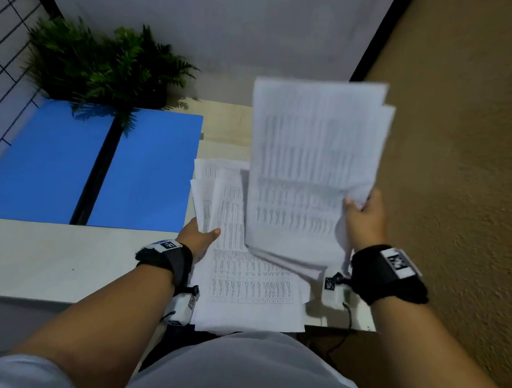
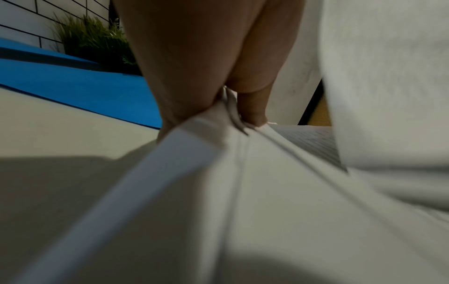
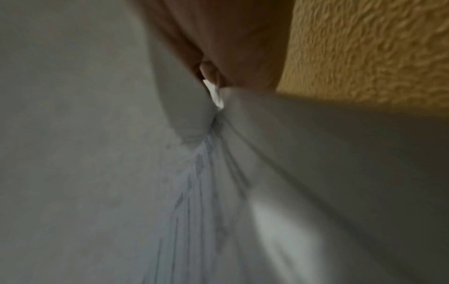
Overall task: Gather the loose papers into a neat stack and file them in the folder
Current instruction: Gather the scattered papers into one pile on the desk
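While the right hand (image 1: 366, 220) pinches a raised bundle of papers (image 1: 315, 173) by its right edge, thumb on top, the left hand (image 1: 197, 238) grips the left edge of a second, fanned pile of papers (image 1: 245, 270) lying at the near edge of the table (image 1: 38, 256). The sensible way on, I judge, is to lower the raised bundle squarely onto the lower pile, then stand everything on edge and tap it even, since the sheets in both bundles are visibly offset and a loose pinch could let some slip out. The open blue folder (image 1: 149, 173) lies just left of the papers, in front of a fern (image 1: 107, 64), ready to receive them. Only the head view shows the folder's full spread and both bundles together; the left wrist view shows the thumb and fingers clamping several layered sheet edges, and the right wrist view, though blurred, shows the pinch bunching the paper where it is held.
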A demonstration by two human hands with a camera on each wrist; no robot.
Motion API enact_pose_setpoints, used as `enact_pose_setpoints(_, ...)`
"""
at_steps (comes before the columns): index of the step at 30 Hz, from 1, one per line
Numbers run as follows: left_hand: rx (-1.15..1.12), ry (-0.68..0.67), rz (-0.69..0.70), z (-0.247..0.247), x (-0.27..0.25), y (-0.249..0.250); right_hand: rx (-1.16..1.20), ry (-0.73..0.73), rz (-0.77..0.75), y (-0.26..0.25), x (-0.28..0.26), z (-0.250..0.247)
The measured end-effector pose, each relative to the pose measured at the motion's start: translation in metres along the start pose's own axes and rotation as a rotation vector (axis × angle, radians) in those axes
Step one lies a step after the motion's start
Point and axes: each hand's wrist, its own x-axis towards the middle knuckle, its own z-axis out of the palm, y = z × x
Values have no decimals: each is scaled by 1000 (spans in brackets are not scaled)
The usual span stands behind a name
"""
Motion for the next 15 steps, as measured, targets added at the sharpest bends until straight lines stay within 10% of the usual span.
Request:
enact_pose_setpoints(4, 76, 44, -59, 4, -38, 40, -224, -129, 239, 63, -19, 25)
enact_pose_setpoints(15, 76, 0, -129, 5, -36, 43, -636, -385, 61, 84, -1, 58)
